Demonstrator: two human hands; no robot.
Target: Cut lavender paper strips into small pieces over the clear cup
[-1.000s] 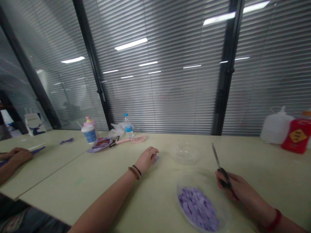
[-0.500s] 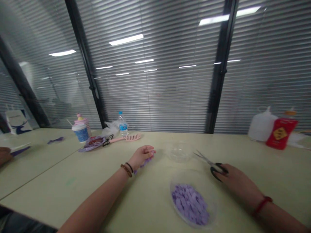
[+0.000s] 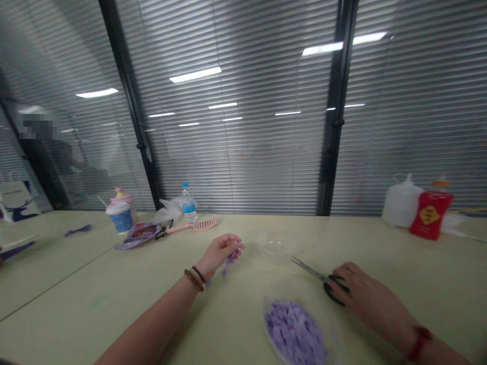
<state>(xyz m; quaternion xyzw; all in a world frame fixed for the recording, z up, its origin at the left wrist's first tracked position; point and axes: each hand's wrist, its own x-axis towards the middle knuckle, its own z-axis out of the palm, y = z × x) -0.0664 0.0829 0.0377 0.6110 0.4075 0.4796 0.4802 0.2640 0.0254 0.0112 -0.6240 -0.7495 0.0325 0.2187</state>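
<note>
My left hand, with two dark bracelets at its wrist, pinches a thin, ragged purple strip. The strip dangles from my fingertips just above the table. On the right, my right hand is at the black handles of a pair of scissors, thumb and fingers around the loops. Its blades are together and point left, away from me. Between my hands, nearer to me, a clear plastic bowl holds a heap of light purple pieces. A clear round dish sits beyond the scissors' tips.
At the back left stand a blue paper cup, a water bottle and a pink hairbrush beside a purple packet. A white squeeze bottle and a red bottle are at the back right, before the blinds.
The view has tilted slightly upward and turned right. The scissors have come a little closer to me and their blades have closed. My left hand has turned slightly with the purple strip.
</note>
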